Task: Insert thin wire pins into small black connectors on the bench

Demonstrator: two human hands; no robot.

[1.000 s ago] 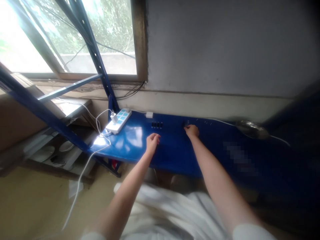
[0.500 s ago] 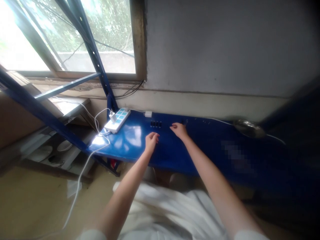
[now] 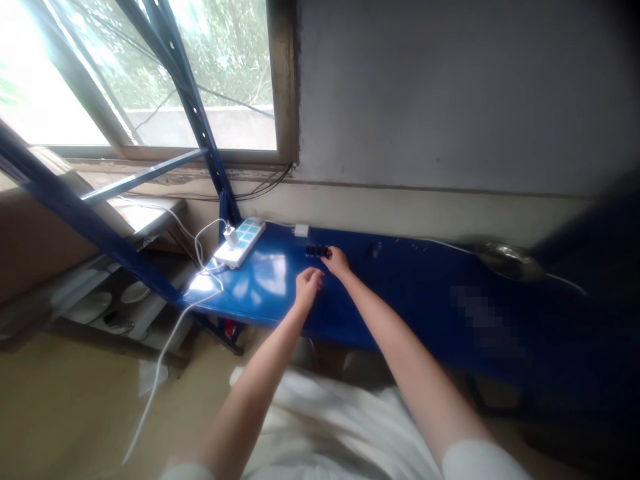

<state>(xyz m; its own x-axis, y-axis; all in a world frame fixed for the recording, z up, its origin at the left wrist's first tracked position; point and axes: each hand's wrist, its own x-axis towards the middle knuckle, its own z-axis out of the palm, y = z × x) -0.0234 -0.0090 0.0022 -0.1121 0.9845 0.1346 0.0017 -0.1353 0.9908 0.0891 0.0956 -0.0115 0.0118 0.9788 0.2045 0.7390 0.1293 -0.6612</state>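
Observation:
A short row of small black pieces (image 3: 315, 251) sits on the blue tabletop (image 3: 400, 293); they are too small to name more exactly. My right hand (image 3: 337, 262) is at the right end of the row, thumb and fingertips pinched on a small dark piece there. Just in front of the row, my left hand (image 3: 309, 287) hovers with its fingers curled together. Whatever it may hold is hidden.
A white power strip (image 3: 241, 243) with a plugged-in white charger (image 3: 231, 235) lies at the left end. Behind the row is a small white box-like adapter (image 3: 301, 231). A shiny metal dish (image 3: 510, 261) stands far right. A white cable (image 3: 160, 353) hangs off the left edge.
My right hand has moved left, from bare tabletop to the right end of the row of black pieces. My left hand stays near the row, fingers still curled. The view has shifted slightly.

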